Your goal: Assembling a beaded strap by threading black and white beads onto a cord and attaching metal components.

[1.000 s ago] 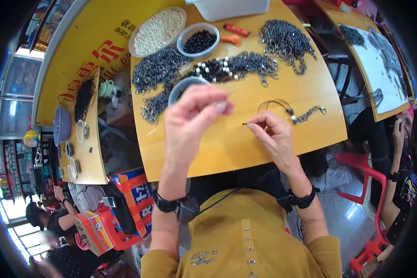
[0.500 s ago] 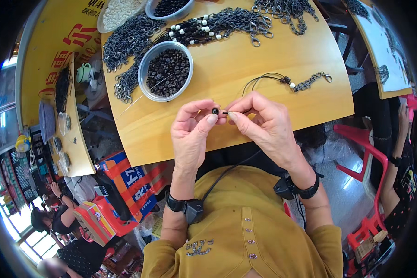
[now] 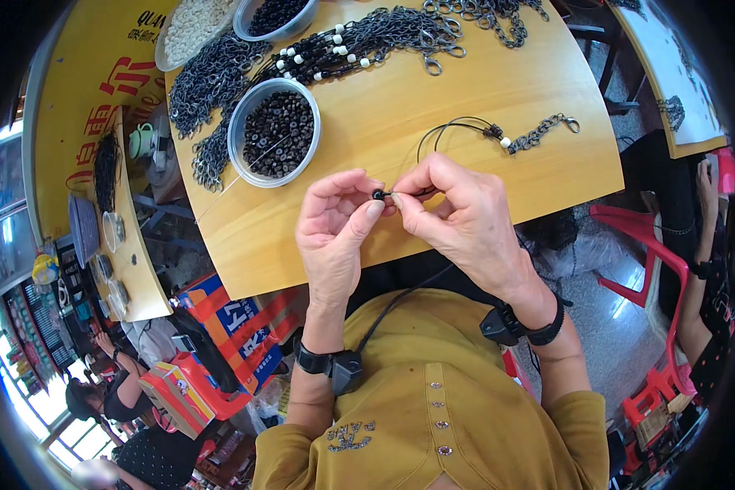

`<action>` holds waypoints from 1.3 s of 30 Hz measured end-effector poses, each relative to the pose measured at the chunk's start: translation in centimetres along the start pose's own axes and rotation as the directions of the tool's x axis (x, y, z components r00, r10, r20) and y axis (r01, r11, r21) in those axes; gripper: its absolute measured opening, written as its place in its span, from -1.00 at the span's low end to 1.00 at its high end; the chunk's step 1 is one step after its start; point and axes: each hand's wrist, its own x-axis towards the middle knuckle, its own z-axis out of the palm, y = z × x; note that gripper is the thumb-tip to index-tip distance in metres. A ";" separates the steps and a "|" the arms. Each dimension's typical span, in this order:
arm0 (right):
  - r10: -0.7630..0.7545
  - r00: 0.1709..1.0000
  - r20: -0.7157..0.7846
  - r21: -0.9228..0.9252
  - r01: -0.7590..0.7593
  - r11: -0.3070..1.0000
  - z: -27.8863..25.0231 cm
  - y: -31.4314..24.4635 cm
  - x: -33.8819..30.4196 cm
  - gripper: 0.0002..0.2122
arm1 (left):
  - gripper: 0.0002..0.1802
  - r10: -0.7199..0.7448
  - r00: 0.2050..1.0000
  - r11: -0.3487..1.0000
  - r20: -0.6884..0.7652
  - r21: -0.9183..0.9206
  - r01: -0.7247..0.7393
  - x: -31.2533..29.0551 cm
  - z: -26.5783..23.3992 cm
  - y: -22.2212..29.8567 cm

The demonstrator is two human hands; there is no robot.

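Black bead (image 3: pixel 378 194), black cord (image 3: pixel 449 122), white bead (image 3: pixel 505 142), dark grey chain (image 3: pixel 539 135), dark brown beads (image 3: pixel 284 131), mustard shirt (image 3: pixel 392 359), yellow-brown tabletop (image 3: pixel 376 114)

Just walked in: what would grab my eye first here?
Probably the two hands at the table's near edge: the left hand pinches a black bead, the right hand a thin dark cord. Beyond them, toward the left, stands a clear tub of dark beads, with heaped metal chains behind.

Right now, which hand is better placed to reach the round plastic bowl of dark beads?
Probably the left hand: it is nearer the bowl, though holding a round black bead; the right hand pinches a thin black cord.
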 end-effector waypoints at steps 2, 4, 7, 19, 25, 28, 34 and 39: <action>-0.013 1.000 -0.002 -0.013 0.013 1.000 0.0 0.0 0.1 -0.90 | -0.62 0.005 1.000 1.000 0.008 0.012 -0.005 0.0 0.0 -0.1; -0.026 1.000 -0.001 -0.024 0.026 0.999 -0.1 -0.1 0.2 -0.90 | -0.65 0.070 0.997 0.996 0.036 0.049 -0.072 -0.1 -0.2 -0.1; 0.010 0.999 0.032 -0.043 -0.009 0.999 -0.4 -0.4 0.3 -0.88 | -0.73 0.103 0.993 0.985 0.063 0.131 -0.111 -0.1 -0.5 -0.2; 0.054 0.990 0.131 -0.096 -0.041 0.994 -0.9 -0.3 1.2 -0.86 | -0.78 0.165 0.982 0.929 0.086 0.321 -0.184 -0.1 -0.8 0.0; 0.068 0.987 0.148 -0.108 -0.052 0.993 -1.0 -0.4 1.4 -0.86 | -0.78 0.153 0.983 0.909 0.103 0.375 -0.181 -0.2 -0.7 0.1; 0.085 0.984 0.156 -0.116 -0.067 0.991 -1.0 -0.3 1.5 -0.86 | -0.78 0.150 0.982 0.894 0.117 0.409 -0.185 -0.1 -0.7 0.2; 0.116 0.984 0.138 -0.072 -0.107 0.992 -1.0 -0.5 1.4 -0.86 | -0.78 0.123 0.987 0.922 0.100 0.358 -0.151 -0.1 -0.9 0.0; 0.153 0.981 0.117 0.007 -0.155 0.988 -0.7 -0.3 1.3 -0.86 | -0.78 0.124 0.989 0.933 0.084 0.330 -0.145 -0.1 -1.1 -0.2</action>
